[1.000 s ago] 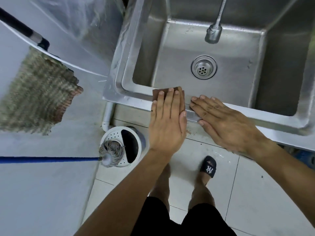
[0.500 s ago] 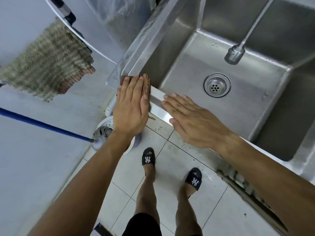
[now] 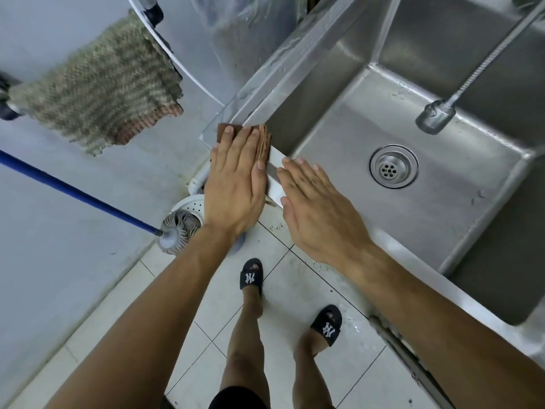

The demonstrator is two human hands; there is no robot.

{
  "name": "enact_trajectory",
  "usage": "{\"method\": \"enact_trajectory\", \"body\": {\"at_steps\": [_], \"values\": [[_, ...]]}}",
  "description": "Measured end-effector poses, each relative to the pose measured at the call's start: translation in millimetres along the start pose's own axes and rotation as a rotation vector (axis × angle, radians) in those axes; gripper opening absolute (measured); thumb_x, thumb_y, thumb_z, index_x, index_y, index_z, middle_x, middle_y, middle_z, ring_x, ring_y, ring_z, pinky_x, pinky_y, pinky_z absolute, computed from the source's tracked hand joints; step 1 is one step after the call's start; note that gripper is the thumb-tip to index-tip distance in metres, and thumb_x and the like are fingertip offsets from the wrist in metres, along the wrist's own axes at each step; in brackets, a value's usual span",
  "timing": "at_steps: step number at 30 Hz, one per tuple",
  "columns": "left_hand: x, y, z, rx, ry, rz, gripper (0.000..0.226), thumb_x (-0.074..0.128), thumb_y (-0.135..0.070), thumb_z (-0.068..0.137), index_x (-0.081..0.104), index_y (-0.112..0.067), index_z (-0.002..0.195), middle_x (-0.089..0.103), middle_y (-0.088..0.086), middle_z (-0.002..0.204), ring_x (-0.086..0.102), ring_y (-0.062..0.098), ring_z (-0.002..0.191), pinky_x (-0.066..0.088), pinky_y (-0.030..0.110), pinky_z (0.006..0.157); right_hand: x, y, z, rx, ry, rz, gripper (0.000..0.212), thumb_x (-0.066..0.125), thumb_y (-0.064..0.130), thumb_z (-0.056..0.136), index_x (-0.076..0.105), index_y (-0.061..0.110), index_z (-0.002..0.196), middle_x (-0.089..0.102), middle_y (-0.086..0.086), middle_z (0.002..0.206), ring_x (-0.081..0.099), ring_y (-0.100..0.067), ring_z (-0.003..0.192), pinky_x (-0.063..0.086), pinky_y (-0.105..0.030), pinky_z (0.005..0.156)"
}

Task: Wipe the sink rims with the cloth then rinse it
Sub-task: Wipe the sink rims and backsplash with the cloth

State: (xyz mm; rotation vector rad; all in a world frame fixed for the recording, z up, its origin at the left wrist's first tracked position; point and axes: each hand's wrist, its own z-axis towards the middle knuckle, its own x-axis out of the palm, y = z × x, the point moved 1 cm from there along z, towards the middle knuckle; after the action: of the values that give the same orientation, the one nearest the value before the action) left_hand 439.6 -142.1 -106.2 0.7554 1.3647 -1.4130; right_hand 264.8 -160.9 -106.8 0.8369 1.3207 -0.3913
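A folded brown cloth [image 3: 264, 141] lies on the front left corner of the steel sink rim [image 3: 275, 175]. My left hand [image 3: 236, 184] presses flat on the cloth, fingers together, covering most of it. My right hand [image 3: 318, 208] rests flat on the front rim just to the right, fingers spread, holding nothing. The sink basin has a round drain [image 3: 393, 166], and a flexible faucet nozzle [image 3: 435, 118] hangs over it.
A striped mat [image 3: 97, 95] hangs over a rail at the left. Below the sink corner stand a white mop bucket [image 3: 188, 206] and a blue-handled mop [image 3: 177, 228]. My feet in black slippers [image 3: 250, 277] stand on the tiled floor.
My left hand has slid the cloth leftward along the front rim to the corner. My right hand followed along the rim. The view swung left.
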Motion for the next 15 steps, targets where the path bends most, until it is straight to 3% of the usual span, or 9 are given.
{"method": "enact_trajectory", "body": {"at_steps": [6,10,15], "values": [[-8.3,15.8,8.4,0.050,0.069,0.008,0.053,0.027,-0.031,0.110,0.034,-0.014,0.159,0.031,0.005,0.167,0.015,0.023,0.158,0.014,0.048,0.128,2.5,-1.8,-4.7,0.004,-0.003,0.013,0.055,0.026,0.032,0.111,0.036,0.005,0.158,0.030,-0.012,0.168,0.024,-0.025,0.158,0.022,-0.044,0.128],[-14.9,32.9,33.5,-0.026,0.092,0.028,0.055,0.022,-0.035,0.111,0.024,-0.017,0.163,0.019,0.001,0.171,0.006,0.020,0.159,0.004,0.041,0.129,3.0,-1.5,-2.2,0.001,0.007,-0.001,0.057,0.022,0.033,0.111,0.034,0.005,0.159,0.029,-0.012,0.168,0.023,-0.025,0.158,0.019,-0.042,0.129],[-12.9,28.5,6.4,0.134,0.142,0.033,0.052,0.028,-0.030,0.111,0.033,-0.012,0.159,0.031,0.005,0.167,0.013,0.022,0.159,0.013,0.050,0.128,1.6,-2.0,-0.8,-0.003,0.023,-0.003,0.058,0.020,0.034,0.110,0.032,0.006,0.160,0.027,-0.012,0.169,0.021,-0.024,0.158,0.015,-0.041,0.130]]}}
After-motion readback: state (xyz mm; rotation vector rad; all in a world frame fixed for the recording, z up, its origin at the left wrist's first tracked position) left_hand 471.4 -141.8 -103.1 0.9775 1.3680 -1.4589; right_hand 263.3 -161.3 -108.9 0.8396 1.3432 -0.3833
